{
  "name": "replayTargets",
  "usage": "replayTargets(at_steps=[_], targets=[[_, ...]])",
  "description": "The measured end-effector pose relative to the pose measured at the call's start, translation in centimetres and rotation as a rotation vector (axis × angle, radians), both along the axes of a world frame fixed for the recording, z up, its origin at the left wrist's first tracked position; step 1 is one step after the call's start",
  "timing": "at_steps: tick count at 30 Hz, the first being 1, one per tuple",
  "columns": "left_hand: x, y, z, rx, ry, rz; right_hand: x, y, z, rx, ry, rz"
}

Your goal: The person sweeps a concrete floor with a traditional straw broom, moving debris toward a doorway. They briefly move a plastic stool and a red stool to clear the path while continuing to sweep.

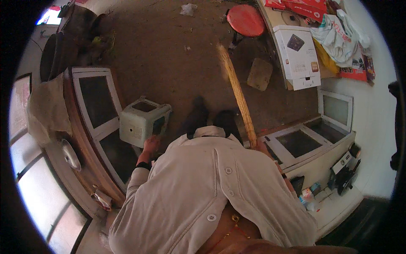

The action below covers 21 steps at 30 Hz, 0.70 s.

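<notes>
A pale plastic stool [134, 125] is tipped on its side, at the left of my legs. My left hand [151, 144] is on the stool's near side and appears to grip its edge; the fingers are partly blurred. On the other side, my right hand [260, 147] is closed around the near end of a long yellow ribbed stick [238, 90], perhaps a broom. This stick slants away over the brown floor [177, 63], its far end blurred. My shirt hides part of the right arm.
White-framed cabinets stand left [95, 98] and right [298, 143]. A red round stool [245, 20] and a tan block [260, 74] are ahead, beside a table bearing a white box [298, 57] and plastic bags [337, 39]. A crumpled clear bag [188, 9] lies farther off.
</notes>
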<state>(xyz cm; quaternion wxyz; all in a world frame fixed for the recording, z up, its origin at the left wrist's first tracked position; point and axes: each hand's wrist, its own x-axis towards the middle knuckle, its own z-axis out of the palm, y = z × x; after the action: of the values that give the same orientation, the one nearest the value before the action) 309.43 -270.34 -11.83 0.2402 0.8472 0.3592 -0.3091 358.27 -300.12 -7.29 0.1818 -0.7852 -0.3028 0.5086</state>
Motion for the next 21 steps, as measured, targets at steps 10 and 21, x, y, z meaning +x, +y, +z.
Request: replayTargets(at_steps=[10,21], targets=[[2.6,-1.7,-0.7,-0.047,-0.087,-0.145,1.3,10.1,-8.4,-0.211,0.444,-0.087],[-6.7,-3.2,-4.3,0.121,-0.071,-0.05,2.4,11.3,2.4,0.255,-0.084,0.597]])
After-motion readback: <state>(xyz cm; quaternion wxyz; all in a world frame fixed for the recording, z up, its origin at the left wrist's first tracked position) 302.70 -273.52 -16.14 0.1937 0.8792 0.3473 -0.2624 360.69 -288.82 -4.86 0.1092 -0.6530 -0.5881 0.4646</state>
